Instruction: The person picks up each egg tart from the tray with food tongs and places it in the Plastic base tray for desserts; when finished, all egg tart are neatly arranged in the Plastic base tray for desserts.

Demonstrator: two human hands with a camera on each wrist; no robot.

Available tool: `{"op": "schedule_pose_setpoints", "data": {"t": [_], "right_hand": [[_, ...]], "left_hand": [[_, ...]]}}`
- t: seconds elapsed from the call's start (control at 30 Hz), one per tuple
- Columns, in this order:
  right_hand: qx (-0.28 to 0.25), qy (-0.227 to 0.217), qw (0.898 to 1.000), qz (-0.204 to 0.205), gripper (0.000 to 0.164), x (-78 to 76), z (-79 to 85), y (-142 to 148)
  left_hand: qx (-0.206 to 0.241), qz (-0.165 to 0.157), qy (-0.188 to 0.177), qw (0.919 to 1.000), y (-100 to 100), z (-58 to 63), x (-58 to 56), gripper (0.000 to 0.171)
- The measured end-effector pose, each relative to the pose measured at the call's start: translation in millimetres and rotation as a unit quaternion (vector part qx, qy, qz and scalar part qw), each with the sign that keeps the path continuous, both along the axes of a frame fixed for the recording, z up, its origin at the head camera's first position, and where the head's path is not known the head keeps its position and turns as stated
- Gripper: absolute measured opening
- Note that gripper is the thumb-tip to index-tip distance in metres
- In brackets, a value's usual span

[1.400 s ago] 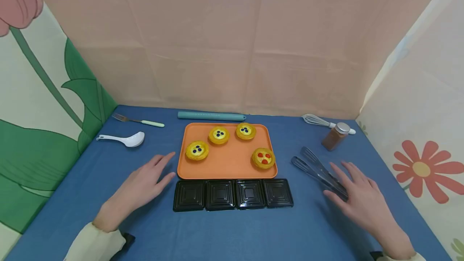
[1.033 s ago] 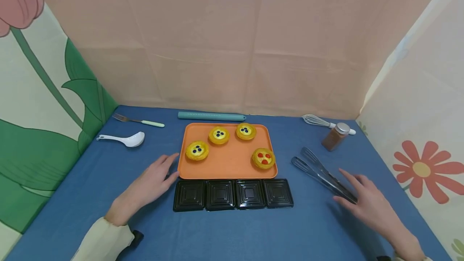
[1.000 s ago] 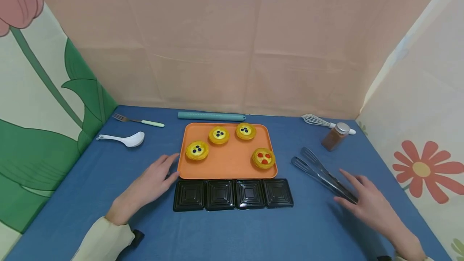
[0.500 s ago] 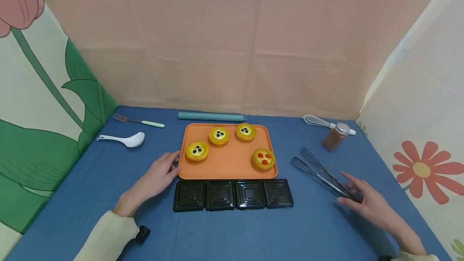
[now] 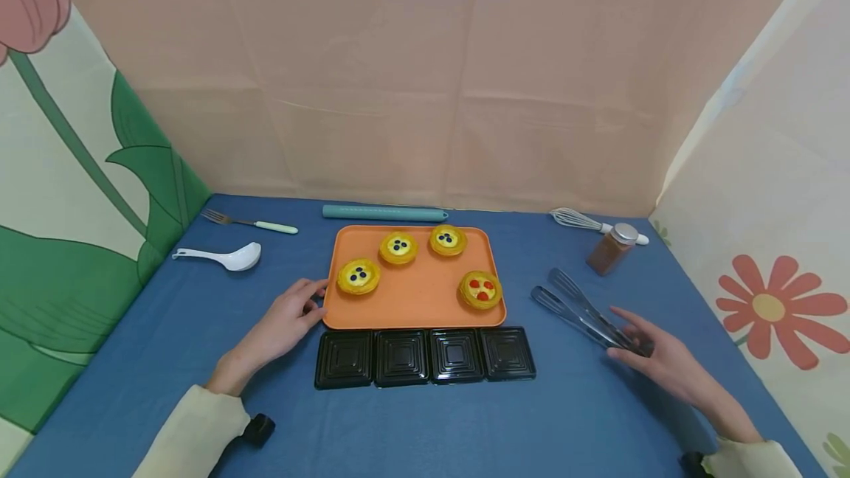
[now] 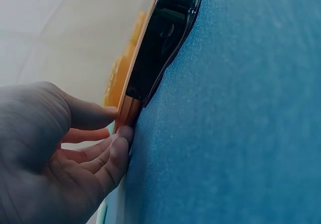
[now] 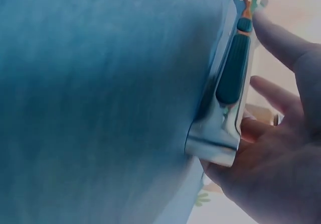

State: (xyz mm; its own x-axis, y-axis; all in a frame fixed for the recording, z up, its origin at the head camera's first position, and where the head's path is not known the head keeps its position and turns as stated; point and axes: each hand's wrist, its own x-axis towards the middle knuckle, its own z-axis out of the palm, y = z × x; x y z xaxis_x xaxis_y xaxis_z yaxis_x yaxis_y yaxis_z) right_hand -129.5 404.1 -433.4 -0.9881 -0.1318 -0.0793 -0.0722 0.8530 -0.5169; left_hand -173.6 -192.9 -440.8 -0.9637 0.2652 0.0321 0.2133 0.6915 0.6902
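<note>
My left hand is at the left edge of an orange tray. In the left wrist view, the thumb lies on the tray's rim and the fingertips tuck in below it. Three blueberry-topped egg tarts and one red-topped tart sit on the tray. To the right, my right hand curls round the handle end of metal tongs. The right wrist view shows the tongs' dark grip between thumb and fingers, with their arms spread over the blue cloth.
A black four-section tray lies along the orange tray's near edge. Behind it is a teal rod. A fork and white spoon lie left; a whisk and brown shaker jar are at the back right.
My left hand has come right, onto the orange tray's edge, and its fingers have bent in at the rim. My right hand slid back along the tongs, then curled round their handle end.
</note>
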Motion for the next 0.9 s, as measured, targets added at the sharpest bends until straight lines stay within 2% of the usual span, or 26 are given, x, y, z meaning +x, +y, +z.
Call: {"op": "schedule_pose_setpoints", "data": {"t": [0.43, 0.6, 0.9], "right_hand": [[0.0, 0.034, 0.999, 0.018, 0.058, -5.7, -2.3, -5.2], [0.001, 0.034, 0.999, 0.019, 0.053, -5.9, -3.1, -4.6], [-0.017, 0.012, 1.0, -0.007, 0.05, -5.1, -0.7, -3.3]], "left_hand": [[0.041, -0.004, -0.013, 0.9991, -5.9, -9.0, -3.0, 0.052], [0.066, -0.002, -0.01, 0.9978, -10.8, -12.9, -3.2, 0.052], [0.089, -0.002, -0.019, 0.9959, -14.5, -14.9, -3.0, 0.052]]}}
